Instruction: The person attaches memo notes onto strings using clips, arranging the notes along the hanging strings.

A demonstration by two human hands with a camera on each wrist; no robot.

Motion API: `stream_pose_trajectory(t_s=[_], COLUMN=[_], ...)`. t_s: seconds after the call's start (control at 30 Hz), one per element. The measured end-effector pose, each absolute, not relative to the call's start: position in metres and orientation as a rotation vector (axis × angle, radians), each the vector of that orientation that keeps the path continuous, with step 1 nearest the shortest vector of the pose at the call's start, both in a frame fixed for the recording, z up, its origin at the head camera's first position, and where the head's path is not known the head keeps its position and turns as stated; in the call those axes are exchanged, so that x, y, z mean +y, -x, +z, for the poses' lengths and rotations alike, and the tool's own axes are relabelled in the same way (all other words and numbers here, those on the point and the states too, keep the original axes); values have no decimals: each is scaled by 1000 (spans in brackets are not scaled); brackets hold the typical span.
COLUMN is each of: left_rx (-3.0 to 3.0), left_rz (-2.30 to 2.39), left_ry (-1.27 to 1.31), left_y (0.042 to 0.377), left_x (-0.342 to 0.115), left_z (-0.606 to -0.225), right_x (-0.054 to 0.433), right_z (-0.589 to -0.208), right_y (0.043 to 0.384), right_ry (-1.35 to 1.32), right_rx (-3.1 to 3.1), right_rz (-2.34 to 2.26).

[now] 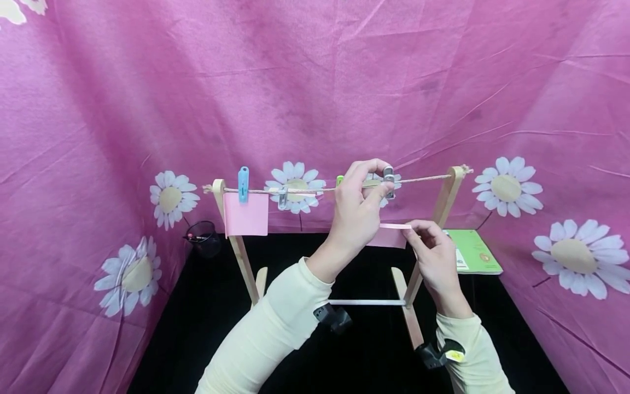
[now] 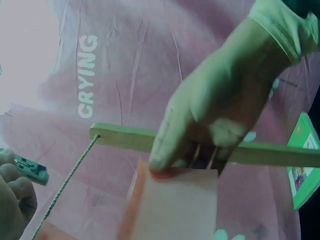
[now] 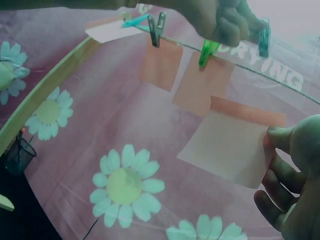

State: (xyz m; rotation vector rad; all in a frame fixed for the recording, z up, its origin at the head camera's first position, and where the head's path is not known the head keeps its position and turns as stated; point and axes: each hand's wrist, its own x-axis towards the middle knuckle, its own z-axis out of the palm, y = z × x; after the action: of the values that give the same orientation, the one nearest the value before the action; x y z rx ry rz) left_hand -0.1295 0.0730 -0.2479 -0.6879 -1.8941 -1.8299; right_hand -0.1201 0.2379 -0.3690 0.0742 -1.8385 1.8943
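My left hand (image 1: pixel 356 210) pinches a grey clothespin (image 1: pixel 389 183) beside the rope (image 1: pixel 423 179). Lower and to its right, my right hand (image 1: pixel 435 260) pinches one corner of a pink paper note (image 3: pixel 225 147), whose top edge is folded over into a strip. In the right wrist view this note hangs below the rope, apart from it. Three other notes are clipped along the rope: one by a blue clothespin (image 1: pixel 243 186), one by a grey clothespin (image 3: pixel 156 30), one by a green clothespin (image 3: pixel 206 52). In the head view my left hand covers part of the rope.
The rope runs between two wooden posts (image 1: pixel 445 200) joined low down by a white bar (image 1: pixel 366 302). A black mesh pen cup (image 1: pixel 204 243) stands at back left, a green book (image 1: pixel 477 251) at back right. Pink flowered cloth (image 1: pixel 315 82) surrounds the black tabletop (image 1: pixel 364 350).
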Motion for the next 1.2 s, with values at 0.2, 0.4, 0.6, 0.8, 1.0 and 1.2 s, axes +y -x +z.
stream_pose_trajectory(t_s=[0.2, 0.4, 0.6, 0.8, 1.0, 1.2], left_rx=[-1893, -1899, -1925, -1955, -1982, -2021], left_rz=[-1717, -1695, -1661, -1644, -1596, -1581], left_ry=[578, 497, 452, 445, 440, 434], left_y=[131, 133, 134, 136, 137, 137], left_x=[75, 80, 82, 82, 83, 82], left_z=[-244, -242, -243, -246, -248, -248], right_x=[234, 233, 232, 231, 229, 227], right_z=[-360, -358, -355, -352, -349, -346], right_y=[125, 129, 135, 141, 146, 151], right_ry=[-53, -65, -100, -104, -122, -111], right_rx=[-1824, -1774, -1730, -1723, -1714, -1676], right_rz=[1884, 1920, 1937, 1930, 1915, 1907])
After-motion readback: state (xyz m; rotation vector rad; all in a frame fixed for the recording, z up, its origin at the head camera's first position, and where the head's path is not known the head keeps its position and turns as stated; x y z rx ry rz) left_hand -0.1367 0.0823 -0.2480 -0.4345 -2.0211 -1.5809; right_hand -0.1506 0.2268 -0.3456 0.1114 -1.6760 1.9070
